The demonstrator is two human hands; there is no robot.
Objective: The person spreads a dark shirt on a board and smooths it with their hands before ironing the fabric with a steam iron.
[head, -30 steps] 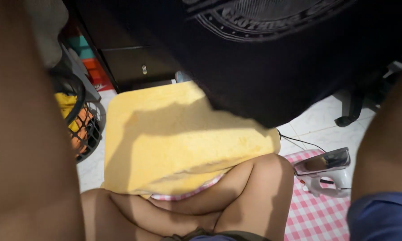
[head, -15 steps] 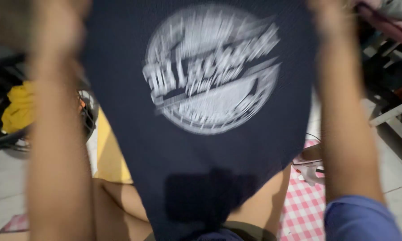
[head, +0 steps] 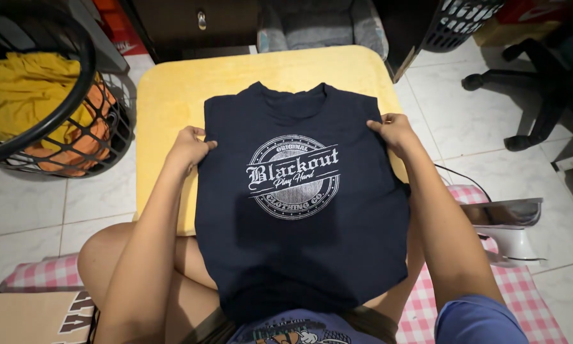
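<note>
Shirt (head: 299,210) is pinched at both sides by left hand (head: 188,148) & right hand (head: 395,132); hem overhangs pad (head: 172,102), so it could slide off, or be scorched if brushed vs iron (head: 506,226).

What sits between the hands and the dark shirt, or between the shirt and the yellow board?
Nothing visible. The left hand and right hand each grip a side edge of the dark shirt, whose top lies directly on the yellow padded board.

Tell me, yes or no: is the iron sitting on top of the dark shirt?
No, the iron stands on the pink checked cloth beside the person's right arm, apart from the dark shirt spread on the yellow pad.
</note>
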